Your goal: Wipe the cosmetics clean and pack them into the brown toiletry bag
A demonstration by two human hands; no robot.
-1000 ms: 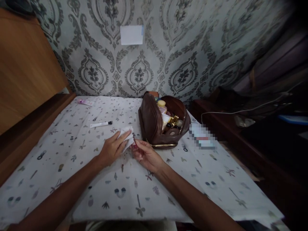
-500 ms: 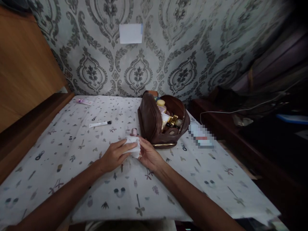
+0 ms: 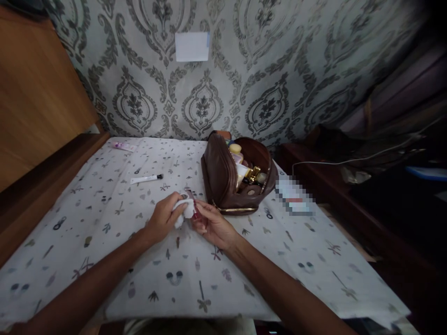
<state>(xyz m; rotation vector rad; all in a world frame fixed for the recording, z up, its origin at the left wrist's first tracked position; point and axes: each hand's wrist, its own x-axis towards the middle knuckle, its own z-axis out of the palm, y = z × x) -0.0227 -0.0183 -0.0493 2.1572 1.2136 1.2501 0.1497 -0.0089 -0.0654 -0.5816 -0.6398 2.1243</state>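
Note:
My left hand (image 3: pixel 161 217) is closed on a crumpled white cloth or tissue (image 3: pixel 179 218) above the middle of the table. Pinched in the fingers of my right hand (image 3: pixel 217 228) is a small dark-pink cosmetic tube (image 3: pixel 195 212), its upper end pale and shiny. The white cloth touches the tube's left side. Fingers cover part of the tube, so its exact kind is unclear. Just beyond my right hand stands a brown leather toiletry bag (image 3: pixel 218 174), unzipped and filled with several cosmetics, among them a yellow-capped container (image 3: pixel 235 148).
A white tube with a black cap (image 3: pixel 146 178) lies left of the bag, and a pink tube (image 3: pixel 124 146) lies at the far left. Right of the bag is a blurred-out flat item (image 3: pixel 294 195). A patterned cloth (image 3: pixel 139 274) covers the table; wooden furniture (image 3: pixel 45 93) borders its left.
The white cloth has come away from around the tube toward the left, showing more of the tube's dark-pink body. My right hand still grips the tube. The view has shifted slightly.

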